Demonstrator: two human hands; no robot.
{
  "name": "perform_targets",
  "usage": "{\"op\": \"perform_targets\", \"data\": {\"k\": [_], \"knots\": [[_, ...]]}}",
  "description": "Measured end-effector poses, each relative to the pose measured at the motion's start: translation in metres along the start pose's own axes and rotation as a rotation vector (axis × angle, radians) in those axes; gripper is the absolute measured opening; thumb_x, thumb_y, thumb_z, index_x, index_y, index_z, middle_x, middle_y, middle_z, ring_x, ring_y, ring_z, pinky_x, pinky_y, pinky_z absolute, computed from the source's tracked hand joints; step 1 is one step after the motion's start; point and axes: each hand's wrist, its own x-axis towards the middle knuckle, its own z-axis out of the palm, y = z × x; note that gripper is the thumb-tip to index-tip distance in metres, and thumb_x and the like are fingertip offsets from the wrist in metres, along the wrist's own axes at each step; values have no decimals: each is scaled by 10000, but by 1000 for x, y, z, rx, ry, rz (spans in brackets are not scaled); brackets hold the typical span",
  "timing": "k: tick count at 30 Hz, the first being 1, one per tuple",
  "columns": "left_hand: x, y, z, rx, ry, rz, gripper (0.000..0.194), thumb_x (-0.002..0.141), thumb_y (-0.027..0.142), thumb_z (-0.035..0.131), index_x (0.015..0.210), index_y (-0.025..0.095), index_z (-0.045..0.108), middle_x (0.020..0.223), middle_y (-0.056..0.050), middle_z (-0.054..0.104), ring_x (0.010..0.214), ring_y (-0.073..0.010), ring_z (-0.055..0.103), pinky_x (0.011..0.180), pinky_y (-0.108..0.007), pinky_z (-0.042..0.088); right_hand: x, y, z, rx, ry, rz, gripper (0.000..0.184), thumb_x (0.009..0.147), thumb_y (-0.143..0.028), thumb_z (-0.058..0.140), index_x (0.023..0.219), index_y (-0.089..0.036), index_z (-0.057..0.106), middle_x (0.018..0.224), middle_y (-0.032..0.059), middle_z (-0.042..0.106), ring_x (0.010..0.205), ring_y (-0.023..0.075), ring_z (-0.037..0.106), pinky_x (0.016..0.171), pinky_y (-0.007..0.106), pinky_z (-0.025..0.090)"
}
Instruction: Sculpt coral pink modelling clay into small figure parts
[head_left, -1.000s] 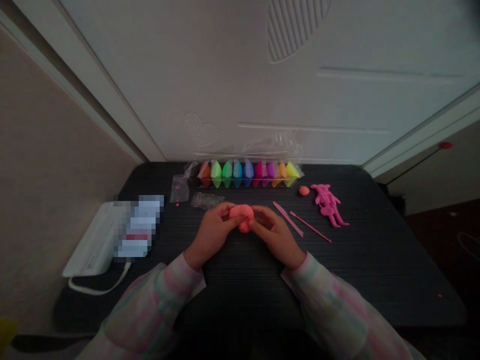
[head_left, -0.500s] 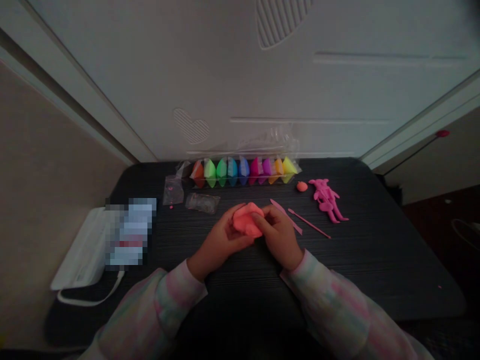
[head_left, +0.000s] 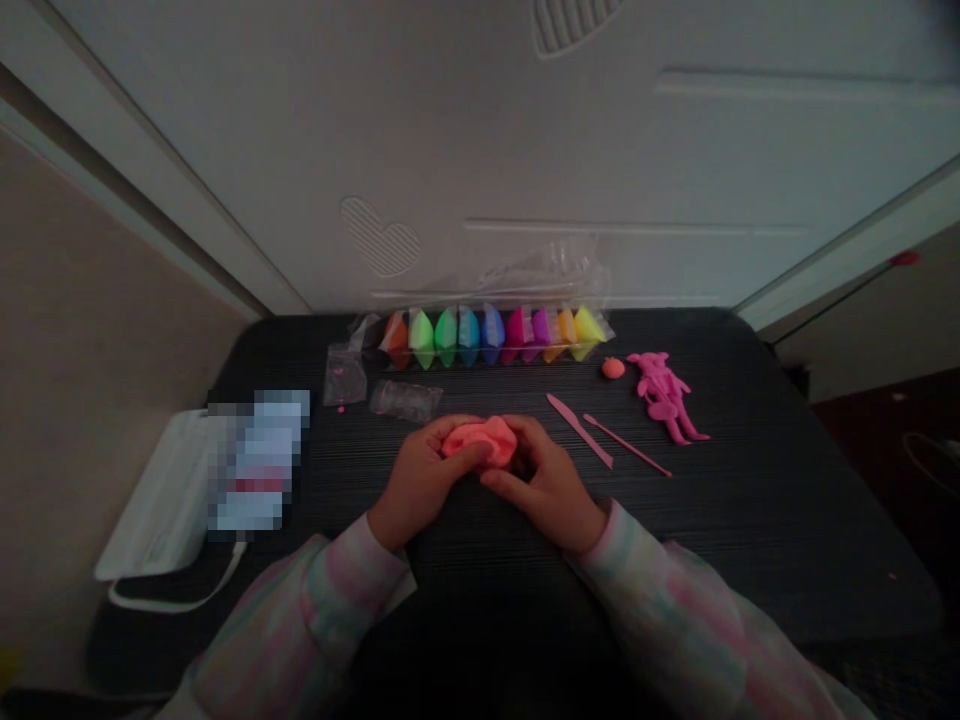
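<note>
Coral clay (head_left: 500, 437) (creased, lumpy) is clasped by left grip (head_left: 420, 475) and right grip (head_left: 551, 485).

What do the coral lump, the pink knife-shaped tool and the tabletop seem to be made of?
Coral lump: probably soft modelling clay, matte, as its surface looks creased and folded.
Knife-shaped tool: likely moulded plastic, one even pink throughout; finish hard to judge.
Tabletop: perhaps wood or laminate, dark, from its fine parallel lines; dim light leaves that open.

Modelling-clay lump (head_left: 496, 436): matt, creased | tabletop (head_left: 757, 500): matt, finely ridged | wrapper (head_left: 406, 401): clear plastic, crinkled, glossy | modelling knife (head_left: 580, 431): smooth plastic | sleeves (head_left: 349, 575): cloth | white panel (head_left: 435, 120): smooth, ribbed relief
</note>
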Motion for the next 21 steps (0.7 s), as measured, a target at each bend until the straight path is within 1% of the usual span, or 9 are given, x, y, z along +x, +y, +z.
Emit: {"op": "perform_targets", "data": {"k": [2,5,7,10,13,15,18,21], "knots": [[-1,-1,1,-15,-1,-11,199,642,266,670,814,167,667,806,-20,696,765,-176,631,738,-282,489,0,-2,0,-100,16,12,385,702,-369,644,1011,-192,497,860,15,613,704,138,560,619,257,434],[-3,-2,3,-107,-23,-60,164,648,259,664,782,164,654,706,6,678,608,-135,616,612,-247,502,0,-4,0,-193,20,7,278,755,-374,583,948,-188,510,741,-12,594,588,114,522,536,232,393],[-3,-3,4,-192,-49,-105,166,662,262,651,791,158,647,672,12,668,520,-117,594,531,-235,498,-1,-4,0,-222,13,-10,229,787,-368,538,924,-185,518,714,-13,587,570,113,520,525,230,385],[-4,-3,6,-290,-56,-125,150,673,237,639,797,154,651,699,8,672,505,-109,596,494,-222,502,-1,-3,0,-243,31,-28,186,821,-336,482,910,-180,530,725,4,598,605,127,545,550,239,398],[-4,-3,9,-363,-42,-150,166,696,202,618,853,164,657,801,-3,686,581,-117,624,530,-224,523,1,-1,-1,-206,94,-46,185,836,-321,458,935,-185,535,791,24,619,695,146,569,620,261,425],[-4,-4,11,-429,-54,-191,212,719,180,591,924,172,649,859,-14,688,638,-127,640,582,-243,539,3,0,-2,-151,138,-50,181,848,-323,440,925,-193,540,790,23,617,710,149,567,636,271,432],[-4,-4,12,-553,-77,-239,266,735,146,568,993,167,629,923,-33,684,693,-129,652,692,-283,546,6,-1,-7,-105,225,-50,178,851,-326,434,888,-198,553,743,10,595,653,136,542,592,266,428],[-3,-2,12,-686,-88,-239,262,727,108,568,977,149,633,954,-48,684,785,-144,660,781,-297,526,10,-1,-16,-53,361,-16,190,832,-358,473,864,-195,566,653,-11,548,561,120,489,524,251,398]]}}
